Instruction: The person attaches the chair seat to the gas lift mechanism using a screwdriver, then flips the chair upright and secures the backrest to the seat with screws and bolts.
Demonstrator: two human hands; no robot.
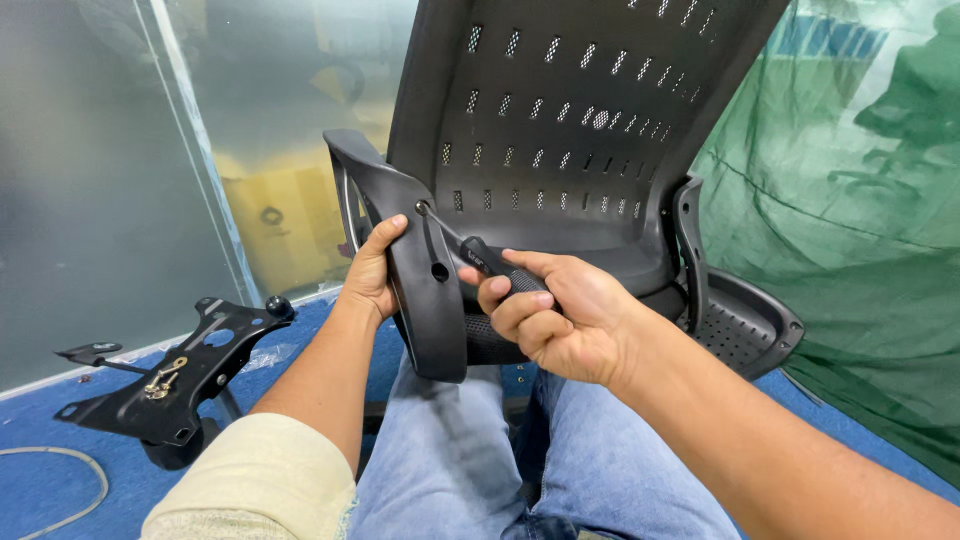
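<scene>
A: Armrest (425, 275), black plastic, where does it sit?

B: Upright over the person's lap, in front of the black chair back (570, 130). The left hand (372, 272) wraps its outer edge, fingers curled tight around it.

A: And the other one?

B: The right hand (545, 315) is closed on a screwdriver (480, 257); beyond the fist its tip meets a hole near the armrest's top.

A: Anything off to the side?

B: A metal seat plate (165, 380) lies on the blue floor (40, 490), left of the gripping hand.

Armrest (425, 290): matt black plastic, smooth. Backrest (570, 120): perforated black plastic. Screwdriver (490, 265): textured rubbery handle. Floor (60, 500): blue carpet, rough.
</scene>
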